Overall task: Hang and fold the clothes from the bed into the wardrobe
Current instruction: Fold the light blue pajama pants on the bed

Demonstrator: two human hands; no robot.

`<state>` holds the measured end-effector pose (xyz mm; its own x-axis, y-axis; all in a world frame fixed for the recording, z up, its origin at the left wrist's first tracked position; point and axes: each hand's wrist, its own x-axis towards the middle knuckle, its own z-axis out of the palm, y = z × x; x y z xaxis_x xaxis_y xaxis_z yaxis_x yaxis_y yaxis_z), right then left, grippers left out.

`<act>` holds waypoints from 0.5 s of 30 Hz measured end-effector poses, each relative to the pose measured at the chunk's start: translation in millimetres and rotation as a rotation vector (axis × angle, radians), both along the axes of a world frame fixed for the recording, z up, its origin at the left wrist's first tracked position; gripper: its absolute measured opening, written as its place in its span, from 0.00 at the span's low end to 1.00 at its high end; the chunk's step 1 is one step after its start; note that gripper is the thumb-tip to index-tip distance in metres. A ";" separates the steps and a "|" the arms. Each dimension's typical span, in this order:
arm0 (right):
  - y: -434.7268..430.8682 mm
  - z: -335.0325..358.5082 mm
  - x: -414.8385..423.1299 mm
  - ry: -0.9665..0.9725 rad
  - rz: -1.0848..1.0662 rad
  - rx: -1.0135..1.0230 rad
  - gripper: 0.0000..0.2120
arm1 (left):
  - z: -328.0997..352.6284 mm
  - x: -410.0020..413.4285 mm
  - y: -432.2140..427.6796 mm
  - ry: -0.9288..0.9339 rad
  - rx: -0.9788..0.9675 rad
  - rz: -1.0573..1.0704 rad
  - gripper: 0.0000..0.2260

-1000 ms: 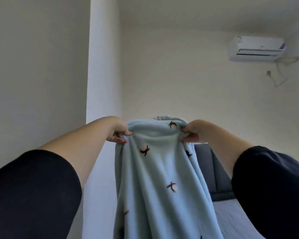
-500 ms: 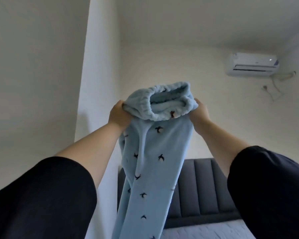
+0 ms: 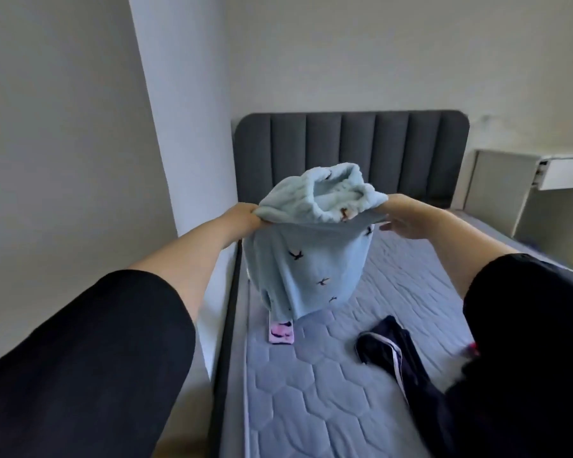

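Light blue fleece trousers with small dark bird prints hang over the bed, held up by their elastic waistband. My left hand pinches the waistband's left side and my right hand grips its right side. The waist opening faces up toward me. The trousers' lower part bunches down onto the quilted mattress. A pink cuff or small pink item shows right below the hanging cloth. A dark navy garment with white stripes lies crumpled on the mattress at the right.
A dark grey padded headboard stands at the far end of the bed. A white desk with a drawer sits at the right. A white pillar and wall run along the bed's left side.
My hands have dropped from head height down over the bed with the trousers, whose legs now rest on the mattress. My view has tilted down from the ceiling and air conditioner to the bed.
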<state>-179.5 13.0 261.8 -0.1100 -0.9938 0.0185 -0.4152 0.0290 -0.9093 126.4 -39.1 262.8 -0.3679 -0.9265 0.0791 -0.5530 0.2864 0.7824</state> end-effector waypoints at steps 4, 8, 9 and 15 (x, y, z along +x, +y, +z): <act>62.3 -107.8 -5.8 0.226 0.023 0.159 0.18 | -104.4 0.1 52.3 0.013 0.192 -0.114 0.08; 124.3 -208.8 -7.4 0.151 0.110 0.275 0.11 | -203.5 -11.4 97.3 -0.092 0.390 -0.134 0.20; 135.8 -230.8 -7.1 0.155 0.124 0.307 0.10 | -227.8 -14.5 106.2 -0.117 0.433 -0.149 0.17; 186.1 -318.4 6.7 -0.014 0.283 0.547 0.16 | -328.4 -4.6 148.6 -0.256 0.548 -0.236 0.14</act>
<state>-172.7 199.1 -56.6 0.1630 -0.8493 -0.5021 -0.4636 0.3833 -0.7988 121.7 109.5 -65.6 -0.5111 -0.6994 -0.4996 -0.7125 0.0197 0.7014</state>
